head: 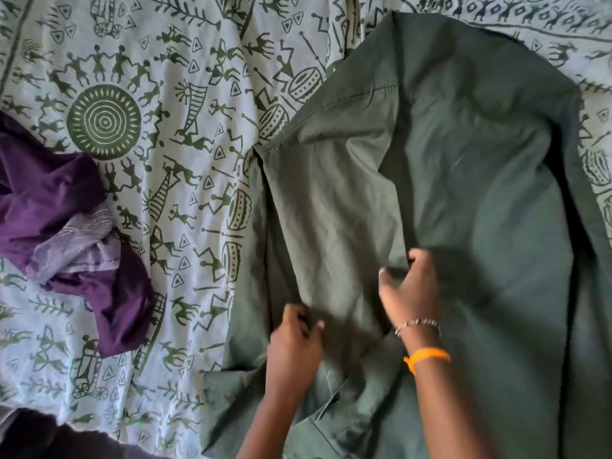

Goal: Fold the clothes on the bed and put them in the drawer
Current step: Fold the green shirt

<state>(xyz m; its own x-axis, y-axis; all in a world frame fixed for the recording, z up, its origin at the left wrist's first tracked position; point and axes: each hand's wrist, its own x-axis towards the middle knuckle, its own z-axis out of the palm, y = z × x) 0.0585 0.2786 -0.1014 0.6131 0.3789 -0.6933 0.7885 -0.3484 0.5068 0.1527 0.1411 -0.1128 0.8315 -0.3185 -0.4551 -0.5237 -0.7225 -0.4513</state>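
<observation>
— Well, hidden or cut off?
— Green shirt [447, 193] spread over the right half of the bed [139, 94], running off the lower and right edges. Lower hem bunched near the wrists, hard to read. Purple garment [66, 220] crumpled at the left, partly out of view. Dark patch at the bottom left corner, impossible to identify.
— And the hands?
— Both reaching forward, palms down, on the shirt. Left hand [294, 339] pinching the edge of a fold at its left side, fingertips tucked under the cloth. Right hand [410, 289] a little farther up, fingers curled around a ridge of fabric at the fold's right edge. Somewhat blurred. Beaded bracelet [418, 325] and orange band [427, 356] on the right wrist.
</observation>
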